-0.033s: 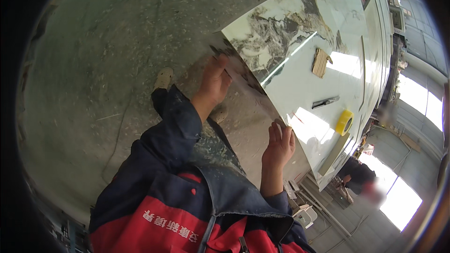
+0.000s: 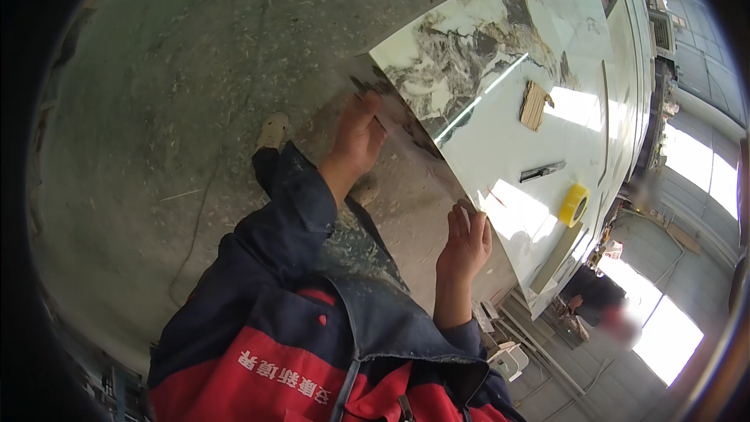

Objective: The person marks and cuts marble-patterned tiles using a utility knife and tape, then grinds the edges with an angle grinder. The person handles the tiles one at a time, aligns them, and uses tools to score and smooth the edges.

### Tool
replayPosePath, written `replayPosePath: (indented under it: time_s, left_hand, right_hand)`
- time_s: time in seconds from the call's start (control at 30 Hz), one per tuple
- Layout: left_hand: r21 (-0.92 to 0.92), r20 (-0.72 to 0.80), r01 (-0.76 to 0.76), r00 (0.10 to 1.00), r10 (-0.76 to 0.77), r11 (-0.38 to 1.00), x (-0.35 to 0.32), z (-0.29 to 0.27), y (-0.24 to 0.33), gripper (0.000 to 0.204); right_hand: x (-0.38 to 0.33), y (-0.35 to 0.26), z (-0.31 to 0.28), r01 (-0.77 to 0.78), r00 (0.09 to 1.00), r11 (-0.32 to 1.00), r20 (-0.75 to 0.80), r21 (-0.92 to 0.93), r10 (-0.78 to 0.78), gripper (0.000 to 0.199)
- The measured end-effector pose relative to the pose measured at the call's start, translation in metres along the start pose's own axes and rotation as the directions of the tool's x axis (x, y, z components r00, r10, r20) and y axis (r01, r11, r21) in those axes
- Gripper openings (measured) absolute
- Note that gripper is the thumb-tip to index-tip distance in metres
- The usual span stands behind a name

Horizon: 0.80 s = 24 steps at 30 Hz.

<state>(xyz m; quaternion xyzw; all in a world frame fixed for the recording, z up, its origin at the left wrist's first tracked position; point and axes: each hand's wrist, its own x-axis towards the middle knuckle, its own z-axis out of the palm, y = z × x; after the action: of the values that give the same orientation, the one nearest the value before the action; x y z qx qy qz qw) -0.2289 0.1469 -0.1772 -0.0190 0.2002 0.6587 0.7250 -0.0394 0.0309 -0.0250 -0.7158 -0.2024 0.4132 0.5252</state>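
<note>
A large glossy white slab (image 2: 492, 141) with dark grey and brown veining lies to my right, its near edge running diagonally past my hands. Along that edge, slightly lower, shows a narrow brownish marbled strip (image 2: 405, 119). My left hand (image 2: 359, 137) is closed at the strip's outer side, thumb uppermost and fingers curled under; how far they wrap round is hidden. Close to the slab's edge, my right hand (image 2: 464, 248) pinches the strip's nearer end between thumb and straightened fingers. Whether the strip touches the slab, I cannot tell.
On the slab lie a corrugated cardboard piece (image 2: 535, 105), a utility knife (image 2: 542, 171) and a yellow tape roll (image 2: 574, 205). My shoe (image 2: 273, 130) stands on the dusty concrete floor (image 2: 172, 86). A person in dark clothing (image 2: 598, 291) bends at the far right.
The person at the far right has shifted slightly. My hands, the strip and the slab stay where they were.
</note>
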Motion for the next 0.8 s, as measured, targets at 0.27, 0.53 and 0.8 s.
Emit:
replayPosePath:
  time_s: [0.27, 0.53, 0.8]
  left_hand:
    - [-0.125, 0.040, 0.110, 0.994, -0.106, 0.986, 0.006, -0.070, -0.017, 0.037]
    - [-0.072, 0.133, 0.034, 0.991, -0.024, 0.997, 0.006, -0.021, 0.011, 0.056]
    - [0.156, -0.098, 0.147, 0.986, -0.133, 0.977, -0.001, 0.013, 0.021, 0.090]
  right_hand:
    - [-0.005, 0.004, -0.001, 0.002, 0.999, 0.999, -0.049, 0.036, 0.000, 0.035]
    - [-0.003, 0.011, 0.016, 0.045, 0.989, 0.995, -0.148, 0.094, -0.030, 0.026]
    - [-0.007, 0.007, 0.028, 0.081, 0.975, 0.986, -0.219, 0.148, -0.047, 0.031]
